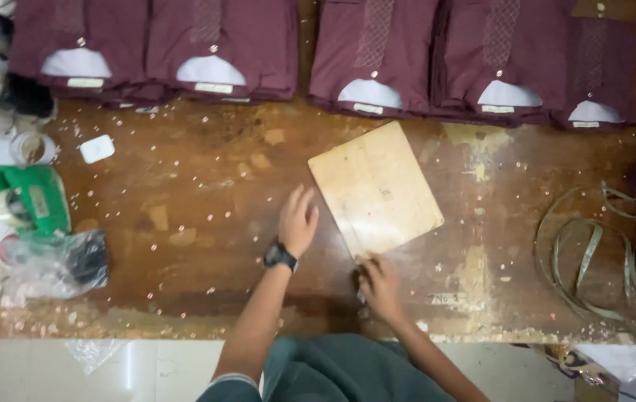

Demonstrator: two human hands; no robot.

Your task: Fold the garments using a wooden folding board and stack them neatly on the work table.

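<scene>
left hand point(298, 221): flat, fingers spread on bench point(206, 193), beside board
right hand point(379, 285): pinching near corner of wooden board point(374, 189)
bench far edge: folded maroon shirts point(213, 45)

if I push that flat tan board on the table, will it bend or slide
The board looks like a thin rigid sheet with straight edges, so probably stiff. It lies flat on the worn table, so it likely slides rather than tips.

Worn brown wooden surface point(206, 193), scuffed and speckled with small pale bits.

Directly on it lie a row of folded maroon shirts point(374, 56) along the far edge, a tan board point(374, 190) mid-surface, looped strapping point(593, 253) at right, and green tape clutter point(31, 197) at left.
</scene>
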